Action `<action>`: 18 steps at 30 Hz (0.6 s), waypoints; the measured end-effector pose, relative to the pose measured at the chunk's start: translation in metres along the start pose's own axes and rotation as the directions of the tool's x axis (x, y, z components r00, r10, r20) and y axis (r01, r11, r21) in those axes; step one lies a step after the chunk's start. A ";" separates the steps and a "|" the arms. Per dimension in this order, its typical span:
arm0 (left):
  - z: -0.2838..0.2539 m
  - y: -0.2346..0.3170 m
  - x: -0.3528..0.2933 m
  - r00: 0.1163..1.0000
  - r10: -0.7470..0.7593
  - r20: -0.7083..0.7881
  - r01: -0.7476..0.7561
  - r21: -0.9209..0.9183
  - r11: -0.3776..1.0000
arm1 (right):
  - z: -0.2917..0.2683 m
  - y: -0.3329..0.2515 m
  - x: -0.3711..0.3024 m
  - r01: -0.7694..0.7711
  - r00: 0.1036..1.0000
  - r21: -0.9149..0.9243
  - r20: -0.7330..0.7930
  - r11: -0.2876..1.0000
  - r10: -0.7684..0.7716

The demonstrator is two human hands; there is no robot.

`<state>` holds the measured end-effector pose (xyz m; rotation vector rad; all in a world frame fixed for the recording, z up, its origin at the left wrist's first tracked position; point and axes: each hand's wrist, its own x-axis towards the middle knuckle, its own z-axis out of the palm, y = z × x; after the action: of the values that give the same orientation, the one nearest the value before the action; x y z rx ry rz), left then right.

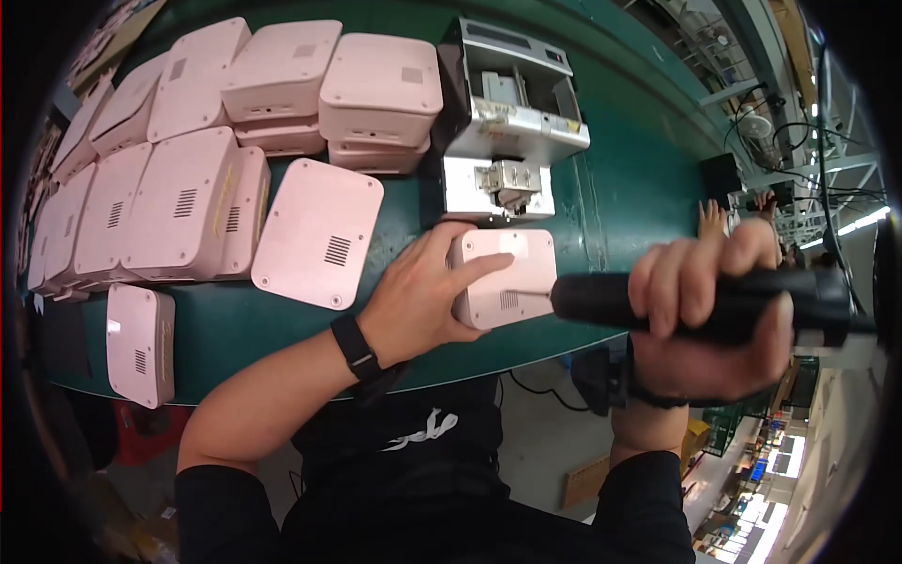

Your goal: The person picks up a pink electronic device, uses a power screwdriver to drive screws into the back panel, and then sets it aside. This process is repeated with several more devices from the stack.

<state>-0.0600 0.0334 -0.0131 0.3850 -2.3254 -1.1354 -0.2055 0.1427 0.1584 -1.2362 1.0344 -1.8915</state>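
While our left hand curls around a rounded pink plastic box on the green bench, our right hand wraps tightly around a long black tool beside it. This box looks unfinished; we can't tell which piled pink boxes are done.

box partly hidden under left hand, driver partly covered by right hand, sleeves cut off below

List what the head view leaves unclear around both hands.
Head view:
Held pink box, left edge: partly hidden by the left hand.
Black tool, grip: partly hidden by the right hand.
Thin shaft: too small to tell whether its tip touches the box.
Tool's far end: merges with the dark right rim.
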 end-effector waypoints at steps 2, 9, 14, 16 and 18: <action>0.002 -0.001 0.001 1.000 0.009 -0.028 -0.009 0.004 1.000 | 0.006 -0.002 -0.014 -0.027 0.999 -0.033 -0.018 0.999 0.027; 0.007 -0.002 -0.002 0.999 0.015 -0.038 -0.014 0.032 0.999 | 0.021 0.010 -0.030 -0.021 0.996 -0.190 -0.094 0.982 0.003; 0.003 0.001 0.002 0.998 0.032 -0.045 -0.030 0.037 0.999 | 0.024 0.010 -0.029 -0.055 0.993 -0.192 -0.116 0.980 0.033; 0.004 0.001 -0.002 0.998 0.025 -0.050 -0.023 0.051 0.998 | 0.020 0.012 -0.032 -0.164 0.984 -0.176 -0.105 0.971 0.147; 0.003 0.002 0.001 0.996 0.064 -0.058 -0.062 0.048 0.997 | 0.011 0.016 -0.036 -0.171 0.983 -0.199 0.033 0.965 0.181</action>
<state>-0.0631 0.0359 -0.0130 0.3546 -2.2987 -1.0288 -0.1814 0.1619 0.1314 -1.2490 1.2831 -1.6461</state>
